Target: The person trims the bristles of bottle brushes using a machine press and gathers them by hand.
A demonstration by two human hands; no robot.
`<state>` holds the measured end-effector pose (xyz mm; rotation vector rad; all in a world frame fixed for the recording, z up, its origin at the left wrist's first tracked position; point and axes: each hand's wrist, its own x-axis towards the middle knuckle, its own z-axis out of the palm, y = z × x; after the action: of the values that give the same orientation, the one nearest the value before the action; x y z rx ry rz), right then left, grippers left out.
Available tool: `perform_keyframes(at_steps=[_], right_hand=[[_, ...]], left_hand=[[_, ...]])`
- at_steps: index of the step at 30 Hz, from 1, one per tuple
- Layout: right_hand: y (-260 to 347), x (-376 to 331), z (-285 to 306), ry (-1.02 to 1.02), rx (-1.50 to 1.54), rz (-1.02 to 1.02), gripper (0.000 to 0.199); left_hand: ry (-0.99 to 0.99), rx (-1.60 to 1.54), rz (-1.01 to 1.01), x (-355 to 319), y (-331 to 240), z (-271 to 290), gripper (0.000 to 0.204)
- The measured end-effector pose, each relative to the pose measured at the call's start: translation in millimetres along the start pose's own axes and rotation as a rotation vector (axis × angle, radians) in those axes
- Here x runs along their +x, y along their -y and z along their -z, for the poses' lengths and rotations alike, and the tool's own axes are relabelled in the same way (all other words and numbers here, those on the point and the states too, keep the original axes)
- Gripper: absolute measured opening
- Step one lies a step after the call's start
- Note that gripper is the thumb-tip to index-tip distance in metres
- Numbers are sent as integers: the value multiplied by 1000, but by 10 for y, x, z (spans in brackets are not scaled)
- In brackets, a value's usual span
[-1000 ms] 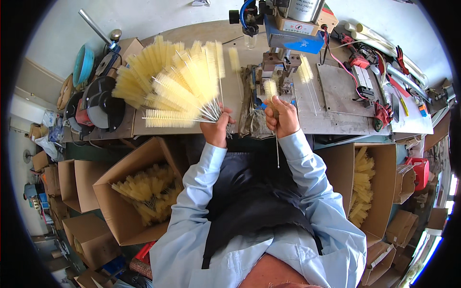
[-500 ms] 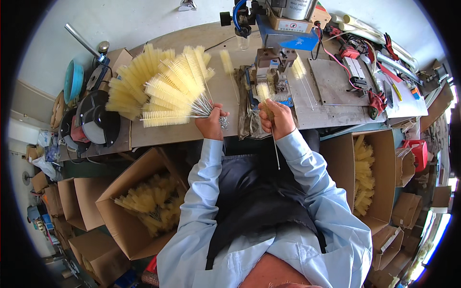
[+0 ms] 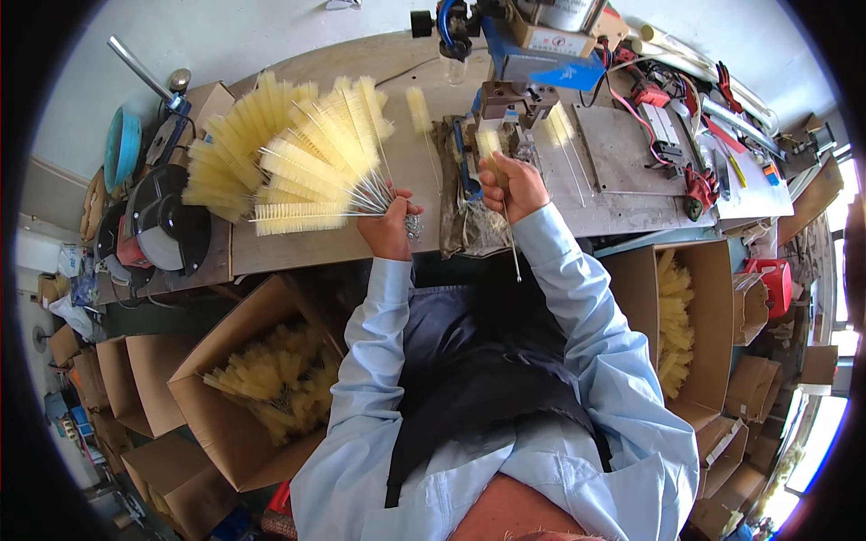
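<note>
Your single brush (image 3: 488,142), upper centre, has shifted nearer the metal block (image 3: 514,101) but isn't released: your right hand (image 3: 518,187) curls closed round it. Your left hand (image 3: 387,232) clutches fanned brushes (image 3: 316,162), left of centre, over the bench (image 3: 307,246).

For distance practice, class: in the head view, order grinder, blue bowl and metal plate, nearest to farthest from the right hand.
1. Metal plate, right of the right hand.
2. Grinder, far left.
3. Blue bowl, left, beyond the grinder.
</note>
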<state>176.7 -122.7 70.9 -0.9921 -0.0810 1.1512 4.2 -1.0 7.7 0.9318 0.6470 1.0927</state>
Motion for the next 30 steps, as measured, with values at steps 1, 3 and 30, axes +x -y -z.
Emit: perform_keyframes(at_steps=[1, 3, 30], right_hand=[[22, 24, 1, -21, -41, -21, 37], [54, 37, 20, -45, 8, -44, 43], [-382, 118, -10, 143, 167, -101, 28]], left_hand=[[0, 8, 10, 4, -2, -5, 34], [-8, -7, 2, 17, -6, -17, 33], [-30, 82, 0, -1, 4, -96, 35]])
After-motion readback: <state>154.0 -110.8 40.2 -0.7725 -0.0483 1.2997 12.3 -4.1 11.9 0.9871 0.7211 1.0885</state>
